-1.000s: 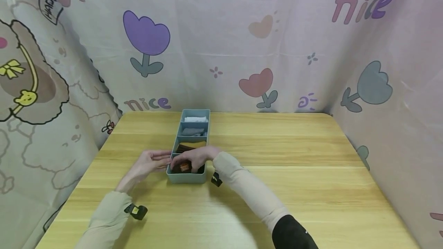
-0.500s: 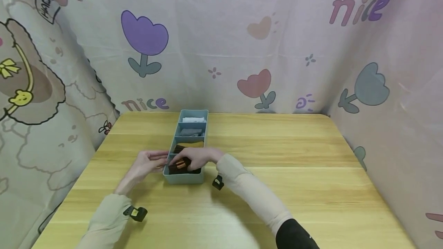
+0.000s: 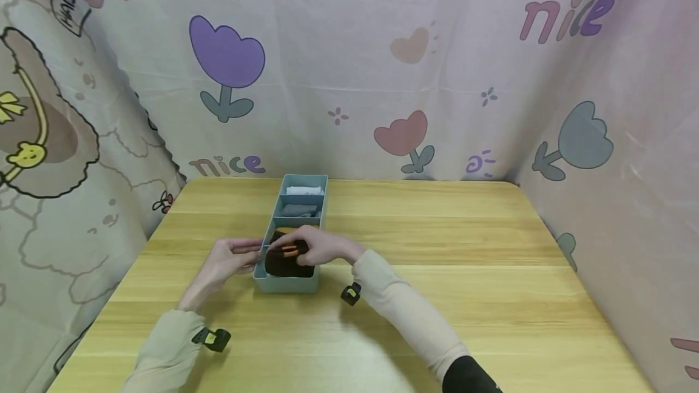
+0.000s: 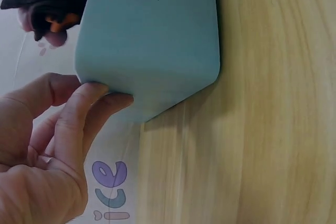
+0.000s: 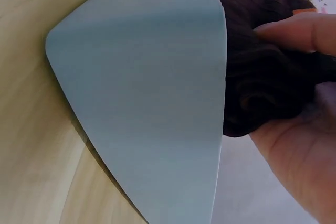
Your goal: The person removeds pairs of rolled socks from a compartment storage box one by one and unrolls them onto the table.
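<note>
Both hands [image 3: 229,258] at organizer [image 3: 284,284] edge

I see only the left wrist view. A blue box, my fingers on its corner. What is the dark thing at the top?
Observer: A dark brown sock bundle with orange stripes; the right hand grips it over the nearest compartment of the blue box.
Operator: How many compartments has the box?
Observer: Four in a row, seen from the head view.
Operator: What is in the far ones?
Observer: A white item in the farthest, a grey item in the next.
</note>
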Demonstrator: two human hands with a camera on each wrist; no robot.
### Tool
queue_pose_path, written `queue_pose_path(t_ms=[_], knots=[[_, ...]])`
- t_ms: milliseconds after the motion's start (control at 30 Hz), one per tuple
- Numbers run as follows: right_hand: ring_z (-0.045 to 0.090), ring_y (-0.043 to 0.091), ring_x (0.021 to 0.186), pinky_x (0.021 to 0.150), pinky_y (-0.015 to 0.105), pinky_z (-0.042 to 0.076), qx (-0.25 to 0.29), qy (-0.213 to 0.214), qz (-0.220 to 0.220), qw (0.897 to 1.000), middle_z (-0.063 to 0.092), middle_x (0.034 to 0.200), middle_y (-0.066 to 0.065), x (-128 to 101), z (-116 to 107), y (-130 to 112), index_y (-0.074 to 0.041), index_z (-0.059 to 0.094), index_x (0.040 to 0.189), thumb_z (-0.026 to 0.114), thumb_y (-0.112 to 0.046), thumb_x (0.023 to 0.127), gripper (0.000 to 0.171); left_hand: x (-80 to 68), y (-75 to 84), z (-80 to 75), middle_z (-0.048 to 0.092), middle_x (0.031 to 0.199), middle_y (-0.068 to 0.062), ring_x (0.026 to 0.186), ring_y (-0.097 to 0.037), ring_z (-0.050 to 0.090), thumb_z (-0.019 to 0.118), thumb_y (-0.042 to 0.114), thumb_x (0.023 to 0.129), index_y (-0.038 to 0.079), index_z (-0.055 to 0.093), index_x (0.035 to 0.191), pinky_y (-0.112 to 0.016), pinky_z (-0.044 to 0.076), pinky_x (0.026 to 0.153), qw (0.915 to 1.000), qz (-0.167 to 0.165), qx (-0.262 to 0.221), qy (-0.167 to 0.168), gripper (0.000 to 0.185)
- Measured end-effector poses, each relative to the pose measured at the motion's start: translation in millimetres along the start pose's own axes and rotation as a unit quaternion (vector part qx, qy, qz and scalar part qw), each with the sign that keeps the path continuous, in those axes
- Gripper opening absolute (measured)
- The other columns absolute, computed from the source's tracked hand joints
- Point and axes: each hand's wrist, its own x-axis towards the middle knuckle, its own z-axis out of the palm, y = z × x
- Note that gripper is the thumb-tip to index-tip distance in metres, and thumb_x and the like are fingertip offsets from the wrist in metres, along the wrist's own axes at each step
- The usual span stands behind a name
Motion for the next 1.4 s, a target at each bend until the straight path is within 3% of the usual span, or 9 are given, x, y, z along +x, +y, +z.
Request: queue_pose_path(t_ms=[467, 567, 767, 900, 1033, 1100, 1167, 1267, 1400], knots=[[0.058, 0.013, 0.111, 0.097, 0.022, 0.049, 0.098, 0.134, -0.063, 0.984, 0.061, 0.138, 0.021, -33, -21, -2, 0.002, 0.056, 0.138, 0.057, 0.008, 0.083, 0.055, -11.4, -0.2, -12.9, 0.055, 0.132, -0.039, 0.091, -0.003, 0.071, 0.061, -0.001, 0.095, -0.019, 0.05, 0.135, -0.024, 0.06, 0.078, 0.9992, 0.025, 0.022, 0.02, 0.045], [0.059, 0.018, 0.107, 0.092, 0.025, 0.052, 0.118, 0.166, -0.041, 0.978, 0.062, 0.134, 0.023, -44, -26, 8, 0.003, 0.056, 0.138, 0.056, 0.009, 0.081, 0.057, -15.0, -1.5, -18.8, 0.055, 0.133, -0.039, 0.092, -0.003, 0.071, 0.062, 0.0, 0.095, -0.018, 0.05, 0.136, -0.025, 0.06, 0.079, 0.999, 0.027, 0.023, 0.027, 0.046], [0.059, 0.017, 0.101, 0.086, 0.024, 0.052, 0.129, 0.226, 0.061, 0.964, 0.063, 0.129, 0.026, -70, -27, 42, 0.001, 0.053, 0.142, 0.057, 0.007, 0.082, 0.061, -18.3, -4.6, -29.2, 0.055, 0.134, -0.036, 0.092, -0.002, 0.072, 0.063, 0.003, 0.095, -0.016, 0.05, 0.136, -0.024, 0.06, 0.08, 0.9981, 0.017, 0.045, 0.039, 0.047], [0.06, 0.017, 0.098, 0.082, 0.025, 0.054, 0.165, 0.24, 0.11, 0.95, 0.062, 0.126, 0.028, -86, -23, 67, 0.002, 0.05, 0.144, 0.057, 0.007, 0.081, 0.064, -21.2, 1.2, -28.1, 0.061, 0.131, -0.032, 0.099, -0.02, 0.074, 0.066, 0.003, 0.093, -0.012, 0.058, 0.132, -0.024, 0.061, 0.079, 0.9864, 0.04, 0.145, 0.067, 0.043], [0.059, 0.018, 0.098, 0.081, 0.026, 0.053, 0.179, 0.248, 0.14, 0.942, 0.06, 0.126, 0.028, -98, -17, 82, 0.0, 0.048, 0.146, 0.057, 0.006, 0.082, 0.065, -25.1, 17.6, -6.6, 0.068, 0.121, -0.03, 0.102, -0.043, 0.072, 0.068, 0.001, 0.089, -0.005, 0.066, 0.126, -0.041, 0.062, 0.08, 0.9461, 0.113, 0.261, 0.155, 0.037], [0.058, 0.02, 0.102, 0.084, 0.027, 0.053, 0.177, 0.245, 0.146, 0.942, 0.059, 0.128, 0.027, -101, -14, 87, -0.001, 0.048, 0.146, 0.059, 0.006, 0.082, 0.065, -24.3, 26.5, 12.6, 0.071, 0.114, -0.029, 0.096, -0.042, 0.072, 0.068, -0.004, 0.087, -0.003, 0.069, 0.122, -0.047, 0.061, 0.08, 0.9301, 0.166, 0.262, 0.197, 0.035], [0.059, 0.023, 0.108, 0.088, 0.028, 0.052, 0.17, 0.238, 0.15, 0.945, 0.059, 0.132, 0.026, -103, -11, 92, -0.002, 0.05, 0.145, 0.061, 0.005, 0.082, 0.064, -22.5, 35.0, 34.5, 0.074, 0.107, -0.025, 0.089, -0.032, 0.073, 0.069, -0.006, 0.085, -0.002, 0.071, 0.118, -0.043, 0.06, 0.081, 0.9205, 0.218, 0.245, 0.212, 0.033], [0.058, 0.025, 0.113, 0.093, 0.031, 0.051, 0.182, 0.219, 0.149, 0.947, 0.059, 0.135, 0.024, -104, -7, 101, -0.003, 0.053, 0.141, 0.064, 0.006, 0.08, 0.062, -19.4, 41.3, 70.1, 0.074, 0.106, -0.02, 0.09, -0.025, 0.069, 0.07, -0.009, 0.083, -0.003, 0.069, 0.119, -0.037, 0.058, 0.082, 0.9254, 0.271, 0.2, 0.174, 0.037], [0.059, 0.025, 0.115, 0.097, 0.034, 0.049, 0.215, 0.2, 0.143, 0.945, 0.059, 0.135, 0.024, -105, -4, 109, -0.004, 0.054, 0.137, 0.067, 0.005, 0.08, 0.059, -14.8, 39.9, 112.6, 0.067, 0.125, -0.02, 0.111, -0.037, 0.065, 0.071, -0.006, 0.085, -0.004, 0.061, 0.13, -0.047, 0.055, 0.098, 0.9495, 0.26, 0.153, 0.084, 0.046]])
